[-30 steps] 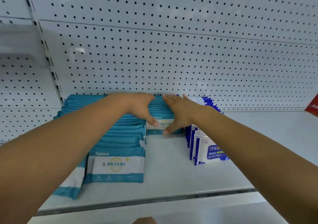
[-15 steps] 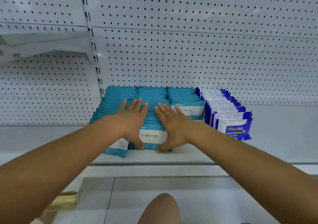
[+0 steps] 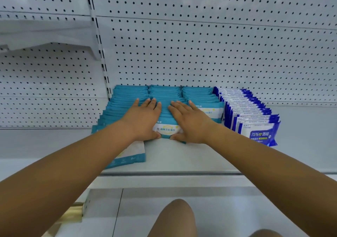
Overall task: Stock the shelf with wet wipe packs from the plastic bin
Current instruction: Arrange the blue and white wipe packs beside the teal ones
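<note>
Middle row of teal wet wipe packs [image 3: 165, 98]: stands on edge on the white shelf [image 3: 182, 157], running from the pegboard back panel [image 3: 200, 54] toward the near edge. Its front pack [image 3: 167, 130] faces the camera, white label with teal print.

Left hand [image 3: 144, 118]: flat, fingers straight and close together, laid over the left side of this row; thumb down against the front pack's lower left corner. Nothing clasped.

Right hand [image 3: 191, 122]: likewise flat, fingers straight, on the right side of the same row; thumb at the front pack's lower right corner. The two hands bracket the row, fingertips pointing far.

Left teal row [image 3: 133, 156]: reaches nearer than the middle row, partly hidden by the left forearm. Right teal row [image 3: 206, 107]: shorter, ends farther back.

Just right of the teal rows: a row of blue-and-white packs [image 3: 255, 129], front one printed "75%".

Slotted upright [image 3: 98, 45] left of the panel. A bare knee [image 3: 173, 218] shows at the bottom edge.
</note>
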The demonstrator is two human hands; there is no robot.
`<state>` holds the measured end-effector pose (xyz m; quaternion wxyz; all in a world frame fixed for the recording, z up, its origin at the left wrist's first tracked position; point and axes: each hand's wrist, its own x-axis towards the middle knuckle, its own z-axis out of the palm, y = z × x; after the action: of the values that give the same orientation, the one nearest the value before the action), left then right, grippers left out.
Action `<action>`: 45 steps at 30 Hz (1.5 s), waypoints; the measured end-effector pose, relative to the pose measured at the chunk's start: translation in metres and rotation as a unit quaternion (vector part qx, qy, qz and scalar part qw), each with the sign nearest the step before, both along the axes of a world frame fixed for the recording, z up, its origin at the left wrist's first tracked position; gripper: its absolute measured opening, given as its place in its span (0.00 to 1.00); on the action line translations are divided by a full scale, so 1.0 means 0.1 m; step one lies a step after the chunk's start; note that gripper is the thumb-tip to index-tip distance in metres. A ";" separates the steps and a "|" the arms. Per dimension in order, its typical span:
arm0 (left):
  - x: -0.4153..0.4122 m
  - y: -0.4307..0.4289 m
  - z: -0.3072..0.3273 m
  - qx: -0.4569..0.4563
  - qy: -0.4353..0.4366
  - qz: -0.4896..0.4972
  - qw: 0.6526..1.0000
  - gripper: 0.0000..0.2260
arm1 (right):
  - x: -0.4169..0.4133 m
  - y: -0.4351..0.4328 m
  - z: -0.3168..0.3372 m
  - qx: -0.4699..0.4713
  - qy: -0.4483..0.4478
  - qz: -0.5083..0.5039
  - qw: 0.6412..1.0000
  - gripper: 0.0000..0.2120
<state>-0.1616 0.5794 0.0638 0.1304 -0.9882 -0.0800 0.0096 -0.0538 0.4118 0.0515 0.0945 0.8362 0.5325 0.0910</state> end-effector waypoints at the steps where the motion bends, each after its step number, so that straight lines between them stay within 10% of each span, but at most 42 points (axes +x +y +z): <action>1: 0.00 0.00 -0.01 -0.010 0.001 0.001 1.000 0.52 | 0.00 0.00 0.00 -0.002 0.004 0.000 1.000 0.49; 12: -0.40 0.20 0.17 -0.195 -0.031 -0.013 0.980 0.57 | -0.25 -0.09 0.18 -0.002 0.053 -0.030 0.998 0.58; 21: -1.07 0.59 0.22 -0.106 0.132 0.087 0.982 0.70 | -0.91 0.41 0.19 0.004 0.108 0.054 0.993 0.60; 34: -1.14 0.90 -0.15 -0.319 -0.009 0.117 0.941 0.57 | -1.04 0.84 0.09 -0.002 0.039 0.019 0.999 0.54; 45: -0.95 0.85 -0.24 -0.287 -0.103 0.103 0.947 0.50 | -0.78 0.95 0.02 0.016 0.021 0.030 0.999 0.48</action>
<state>-0.2561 0.6640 0.0401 -0.1690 -0.9658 -0.1883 -0.0559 -0.1321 0.5064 0.0540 0.0674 0.8231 0.5575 0.0842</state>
